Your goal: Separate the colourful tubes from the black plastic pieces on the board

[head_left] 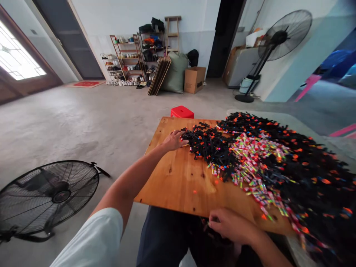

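Observation:
My left hand (174, 141) reaches to the left end of a heap of small black plastic pieces with orange tips (208, 142), which look like toy guns. Its fingers are stretched out and touch the edge of the heap. At the table's front edge, my right hand (226, 224) is curled, thumb and fingers drawn together; whatever they hold is hidden. Below it, over my lap, lie dark things too shadowed to make out. Small colourful wrapped tubes (253, 159), pink, white and yellow-green, are piled between the black pieces on the wooden tabletop (178, 178).
A larger mass of black pieces (311, 167) spreads along the right side. Beyond the table stands a red stool (182, 111). A black floor fan (55, 196) is at the lower left, a standing fan (278, 39) at the back right. Shoe racks (126, 55) and a cardboard box (194, 79) line the far wall.

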A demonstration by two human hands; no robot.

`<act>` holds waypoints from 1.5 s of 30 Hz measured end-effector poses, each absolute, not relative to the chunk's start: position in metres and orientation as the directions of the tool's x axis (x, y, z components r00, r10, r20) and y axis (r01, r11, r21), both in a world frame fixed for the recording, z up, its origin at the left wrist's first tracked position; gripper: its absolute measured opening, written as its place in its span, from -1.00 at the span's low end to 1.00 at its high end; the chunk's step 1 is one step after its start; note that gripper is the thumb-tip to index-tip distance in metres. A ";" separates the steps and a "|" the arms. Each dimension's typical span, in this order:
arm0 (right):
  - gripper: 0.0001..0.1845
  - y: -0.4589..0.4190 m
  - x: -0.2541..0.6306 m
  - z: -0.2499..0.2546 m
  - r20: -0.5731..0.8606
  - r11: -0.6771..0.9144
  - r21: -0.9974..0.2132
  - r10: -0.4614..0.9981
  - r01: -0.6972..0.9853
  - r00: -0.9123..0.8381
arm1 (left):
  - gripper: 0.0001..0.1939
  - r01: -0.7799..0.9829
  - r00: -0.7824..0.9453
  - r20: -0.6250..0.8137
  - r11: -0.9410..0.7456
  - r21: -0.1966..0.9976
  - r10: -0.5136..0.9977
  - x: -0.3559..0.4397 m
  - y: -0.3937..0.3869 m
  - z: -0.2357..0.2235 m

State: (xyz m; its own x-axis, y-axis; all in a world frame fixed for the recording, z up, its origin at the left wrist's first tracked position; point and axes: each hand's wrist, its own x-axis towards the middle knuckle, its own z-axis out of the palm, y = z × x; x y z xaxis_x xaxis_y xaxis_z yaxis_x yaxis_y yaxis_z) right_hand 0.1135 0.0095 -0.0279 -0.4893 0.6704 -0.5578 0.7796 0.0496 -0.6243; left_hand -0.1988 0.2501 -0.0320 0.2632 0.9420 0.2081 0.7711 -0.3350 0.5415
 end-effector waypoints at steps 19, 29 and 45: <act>-0.71 0.064 0.067 -0.067 -0.144 0.095 -0.625 0.962 0.775 -0.233 | -0.20 0.839 -0.101 0.044 0.061 0.541 0.994 -0.123 0.219 -0.089; -0.69 0.073 0.041 -0.036 -0.156 0.029 -0.343 0.984 0.939 -0.088 | -0.49 0.707 -0.106 0.175 -0.050 0.705 0.979 -0.140 0.140 -0.088; -0.59 0.072 -0.029 -0.054 -0.112 0.291 -0.200 0.942 0.936 -0.317 | -0.57 0.935 0.017 0.093 -0.048 0.350 0.996 -0.255 0.093 -0.098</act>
State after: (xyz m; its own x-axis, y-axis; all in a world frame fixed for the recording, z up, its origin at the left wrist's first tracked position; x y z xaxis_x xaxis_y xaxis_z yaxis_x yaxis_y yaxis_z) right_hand -0.0295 0.0720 -0.0539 -0.3172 0.9418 -0.1115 0.9355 0.2914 -0.1996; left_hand -0.2554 0.0927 -0.0984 0.0166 0.9955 0.0932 0.9355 -0.0484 0.3501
